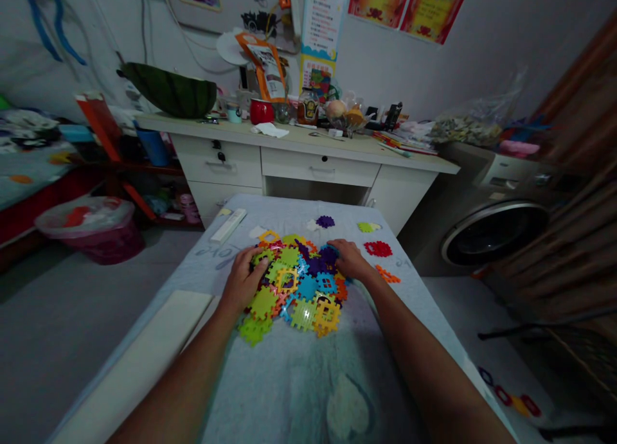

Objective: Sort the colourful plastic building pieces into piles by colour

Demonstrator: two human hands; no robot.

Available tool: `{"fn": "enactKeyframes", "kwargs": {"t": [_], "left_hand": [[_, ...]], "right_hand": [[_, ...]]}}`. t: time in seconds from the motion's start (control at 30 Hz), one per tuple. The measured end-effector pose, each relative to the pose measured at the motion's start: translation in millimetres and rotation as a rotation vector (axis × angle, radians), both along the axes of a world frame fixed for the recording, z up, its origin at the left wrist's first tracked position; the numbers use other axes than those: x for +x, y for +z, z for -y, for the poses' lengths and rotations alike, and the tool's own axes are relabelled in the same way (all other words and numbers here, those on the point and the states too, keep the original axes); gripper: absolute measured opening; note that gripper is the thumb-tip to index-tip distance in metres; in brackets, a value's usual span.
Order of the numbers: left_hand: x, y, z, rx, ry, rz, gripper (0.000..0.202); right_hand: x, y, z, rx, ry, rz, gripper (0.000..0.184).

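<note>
On the cloth-covered table lies a heap of flat plastic building pieces with notched edges (306, 286), in green, yellow, blue, purple and orange. My left hand (243, 278) rests against the heap's left side, thumb apart from the fingers, touching green pieces (264, 302). At the upper right of the heap, the fingers of my right hand (351, 259) reach over purple pieces (321, 261) and blue ones. Part of its fingertips is hidden among them. Apart from the heap lie a purple piece (325, 222), a red piece (378, 248), an orange piece (387, 274) and a yellow-green piece (365, 227).
A white remote-like bar (229, 225) lies at the table's far left. A long white board (144, 360) runs along the left edge. Behind stands a cluttered white desk (318, 168), with a washing machine (496, 213) to the right and a pink bin (96, 238) to the left.
</note>
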State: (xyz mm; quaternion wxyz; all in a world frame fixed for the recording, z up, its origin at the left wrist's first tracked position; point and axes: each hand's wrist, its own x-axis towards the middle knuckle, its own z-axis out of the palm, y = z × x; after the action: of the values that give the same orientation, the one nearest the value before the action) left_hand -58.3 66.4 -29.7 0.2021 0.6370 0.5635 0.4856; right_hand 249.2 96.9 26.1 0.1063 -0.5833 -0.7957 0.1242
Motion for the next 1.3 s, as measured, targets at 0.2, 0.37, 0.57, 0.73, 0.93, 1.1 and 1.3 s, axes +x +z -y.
{"fn": "enactKeyframes", "kwargs": {"t": [0.2,0.37,0.57,0.73,0.93,1.1,1.3], "left_hand": [[0,1.6,1,-0.001,-0.004,0.005,0.042],[0,1.9,1,-0.005,-0.010,0.004,0.043],[-1,0.4,1,-0.002,-0.009,0.004,0.042],[-2,-0.2,1,-0.016,-0.007,0.002,0.042],[-1,0.9,3,-0.024,-0.019,0.007,0.040],[0,2.0,3,-0.014,-0.012,0.025,0.038],[0,4.4,4,-0.020,-0.007,0.031,0.039]], "right_hand": [[-4,9.8,-14,-0.040,0.095,0.084,0.065],[4,12.8,-23,0.018,0.111,-0.028,0.043],[18,11.0,-46,-0.219,-0.073,-0.656,0.015],[-3,-3.4,-71,-0.224,-0.404,-1.039,0.015],[-42,-17.5,-106,-0.158,-0.538,-0.993,0.015],[-51,-19.0,-116,-0.115,-0.536,-0.875,0.027],[-17,-14.6,-86,-0.020,-0.473,-0.641,0.029]]}}
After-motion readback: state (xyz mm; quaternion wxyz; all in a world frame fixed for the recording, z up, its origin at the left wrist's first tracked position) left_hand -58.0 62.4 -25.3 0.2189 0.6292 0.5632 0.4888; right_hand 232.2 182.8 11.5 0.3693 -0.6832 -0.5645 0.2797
